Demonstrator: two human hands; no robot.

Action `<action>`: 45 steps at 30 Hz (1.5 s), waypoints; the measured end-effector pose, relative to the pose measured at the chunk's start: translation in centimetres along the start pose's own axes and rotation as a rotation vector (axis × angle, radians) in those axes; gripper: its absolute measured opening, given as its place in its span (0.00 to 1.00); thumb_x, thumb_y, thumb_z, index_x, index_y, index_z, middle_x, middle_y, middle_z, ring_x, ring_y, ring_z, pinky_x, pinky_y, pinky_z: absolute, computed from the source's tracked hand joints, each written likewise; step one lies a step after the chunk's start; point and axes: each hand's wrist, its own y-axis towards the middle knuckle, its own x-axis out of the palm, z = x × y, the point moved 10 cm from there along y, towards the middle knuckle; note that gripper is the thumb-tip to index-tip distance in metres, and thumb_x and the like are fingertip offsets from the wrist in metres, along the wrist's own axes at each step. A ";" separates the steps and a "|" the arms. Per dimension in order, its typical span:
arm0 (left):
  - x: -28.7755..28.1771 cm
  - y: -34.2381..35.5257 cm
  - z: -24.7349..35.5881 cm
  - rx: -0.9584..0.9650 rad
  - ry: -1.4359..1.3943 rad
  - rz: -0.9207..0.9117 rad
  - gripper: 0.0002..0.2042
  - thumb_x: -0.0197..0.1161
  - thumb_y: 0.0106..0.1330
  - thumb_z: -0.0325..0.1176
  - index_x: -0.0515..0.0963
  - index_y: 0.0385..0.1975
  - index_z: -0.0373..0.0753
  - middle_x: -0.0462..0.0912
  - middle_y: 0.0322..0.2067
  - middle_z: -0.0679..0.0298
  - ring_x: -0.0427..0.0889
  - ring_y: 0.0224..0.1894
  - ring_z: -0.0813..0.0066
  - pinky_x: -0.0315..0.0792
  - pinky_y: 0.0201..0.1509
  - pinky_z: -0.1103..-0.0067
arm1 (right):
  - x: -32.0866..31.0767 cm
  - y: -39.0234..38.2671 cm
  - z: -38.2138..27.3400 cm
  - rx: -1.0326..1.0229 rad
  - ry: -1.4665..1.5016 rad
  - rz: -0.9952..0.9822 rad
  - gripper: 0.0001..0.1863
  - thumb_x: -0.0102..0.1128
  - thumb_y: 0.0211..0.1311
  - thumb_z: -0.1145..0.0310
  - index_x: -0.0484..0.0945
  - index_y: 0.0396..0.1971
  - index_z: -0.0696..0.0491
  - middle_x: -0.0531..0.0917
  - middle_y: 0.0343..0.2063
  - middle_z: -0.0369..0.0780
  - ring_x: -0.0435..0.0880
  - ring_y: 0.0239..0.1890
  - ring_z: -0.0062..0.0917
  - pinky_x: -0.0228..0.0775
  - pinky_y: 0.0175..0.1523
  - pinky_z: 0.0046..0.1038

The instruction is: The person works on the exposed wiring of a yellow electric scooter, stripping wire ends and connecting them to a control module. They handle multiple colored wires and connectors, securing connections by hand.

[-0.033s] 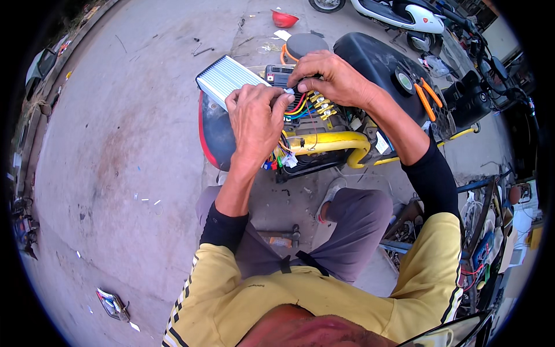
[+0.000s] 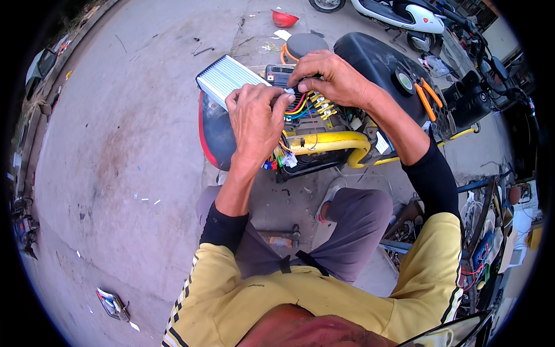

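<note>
Between the thumb and finger of my left hand [image 2: 257, 115] is a small whitish wire connector [image 2: 289, 91]. My right hand [image 2: 329, 78] is closed in a pinch right beside it; a dark piece shows at its fingertips, too small to name. The finned silver controller box [image 2: 228, 78] lies next to my left hand, on the vehicle's dark, red-edged body. Below my right hand, thick red, yellow and blue wires [image 2: 299, 109] run by a yellow terminal block [image 2: 322, 105]. Loose coloured plugs [image 2: 280, 159] hang near a yellow frame tube [image 2: 329, 140].
Orange-handled pliers [image 2: 428, 99] and a tape roll [image 2: 404, 82] rest on the black body panel [image 2: 370, 63] at right. A hammer [image 2: 295, 234] lies on the ground between my legs. Behind are a red bowl-shaped object [image 2: 284, 19] and a white scooter [image 2: 399, 17]. Parts crowd the right side.
</note>
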 end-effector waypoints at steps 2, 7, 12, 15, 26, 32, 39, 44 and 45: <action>0.0 0.0 0.0 0.005 -0.003 0.008 0.11 0.73 0.71 0.42 0.90 0.40 0.39 0.86 0.32 0.65 0.81 0.45 0.65 0.63 0.68 0.62 | 0.1 0.0 -0.1 -0.026 -0.038 0.003 0.09 0.71 0.61 0.78 0.89 0.42 0.56 0.90 0.39 0.39 0.87 0.47 0.37 0.76 0.59 0.40; 0.0 0.0 0.3 0.013 -0.002 0.016 0.11 0.73 0.70 0.41 0.90 0.39 0.39 0.87 0.32 0.65 0.82 0.44 0.65 0.63 0.67 0.62 | 0.3 -0.3 0.2 -0.033 -0.019 0.008 0.09 0.70 0.60 0.79 0.89 0.41 0.56 0.90 0.39 0.38 0.86 0.47 0.35 0.74 0.61 0.41; -0.1 0.1 0.3 0.019 -0.006 0.027 0.11 0.72 0.70 0.40 0.90 0.38 0.38 0.87 0.33 0.62 0.82 0.44 0.63 0.63 0.67 0.61 | 0.6 -0.1 0.8 0.057 0.020 0.014 0.09 0.70 0.61 0.79 0.89 0.41 0.56 0.91 0.38 0.38 0.88 0.47 0.35 0.66 0.75 0.48; -0.1 0.2 0.3 0.015 -0.008 0.026 0.11 0.72 0.71 0.40 0.90 0.36 0.38 0.87 0.33 0.61 0.83 0.45 0.62 0.63 0.66 0.61 | 0.7 0.1 0.5 0.036 0.029 0.012 0.08 0.71 0.61 0.78 0.89 0.41 0.55 0.92 0.38 0.39 0.90 0.47 0.36 0.59 0.81 0.53; -1.1 0.4 -0.4 0.060 -0.069 0.003 0.11 0.74 0.69 0.36 0.89 0.45 0.37 0.88 0.35 0.62 0.81 0.43 0.62 0.72 0.55 0.67 | -5.1 -4.0 -5.8 -0.019 -0.259 0.464 0.15 0.74 0.64 0.73 0.89 0.51 0.55 0.90 0.47 0.44 0.87 0.47 0.37 0.79 0.57 0.36; -4.0 -0.2 -0.1 0.135 -0.223 0.116 0.08 0.74 0.65 0.27 0.89 0.44 0.36 0.88 0.35 0.61 0.81 0.42 0.62 0.76 0.49 0.69 | -1.7 -15.9 -4.8 0.320 0.268 0.939 0.08 0.72 0.70 0.77 0.88 0.46 0.62 0.88 0.38 0.39 0.85 0.39 0.19 0.77 0.47 0.22; -4.1 -2.9 3.2 0.294 -0.229 -0.072 0.09 0.76 0.62 0.24 0.89 0.42 0.35 0.90 0.42 0.60 0.84 0.47 0.63 0.76 0.55 0.70 | 5.7 -17.6 -1.2 0.371 0.325 1.020 0.07 0.70 0.71 0.76 0.87 0.45 0.61 0.87 0.37 0.40 0.86 0.39 0.23 0.77 0.47 0.24; -2.1 -6.8 5.6 0.436 -0.100 -0.118 0.16 0.81 0.53 0.33 0.89 0.43 0.43 0.87 0.42 0.64 0.79 0.50 0.58 0.69 0.61 0.62 | 8.2 -17.8 -0.5 0.360 0.329 1.038 0.07 0.70 0.71 0.77 0.87 0.45 0.60 0.87 0.39 0.40 0.86 0.38 0.24 0.78 0.46 0.25; -1.8 -7.0 5.8 0.439 -0.065 -0.112 0.16 0.81 0.53 0.33 0.88 0.43 0.43 0.87 0.42 0.65 0.79 0.50 0.59 0.68 0.61 0.62 | 7.9 -17.7 -0.9 0.358 0.316 1.026 0.07 0.70 0.71 0.77 0.87 0.45 0.60 0.87 0.39 0.40 0.86 0.39 0.24 0.78 0.46 0.25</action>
